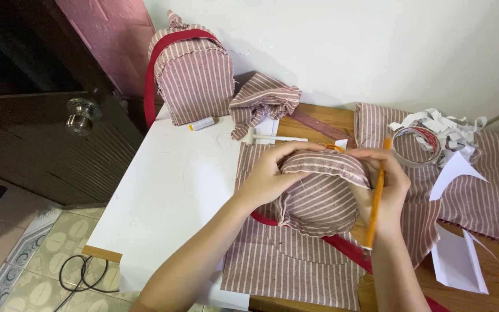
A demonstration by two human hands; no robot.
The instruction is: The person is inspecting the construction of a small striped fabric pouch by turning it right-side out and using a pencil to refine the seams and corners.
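R hand (389, 190) fingers hid behind striped pouch (319, 193).

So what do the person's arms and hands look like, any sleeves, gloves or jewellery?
Both forearms are bare up to the frame's bottom edge, no sleeves in view. The left hand and right hand wear no gloves; no rings, watch or bracelets show. The fingers are slim, with short nails.

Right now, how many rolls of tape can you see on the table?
1: a roll of clear tape lying on the striped fabric, just beyond the right hand, beside the paper scraps. Others may be hidden under fabric.
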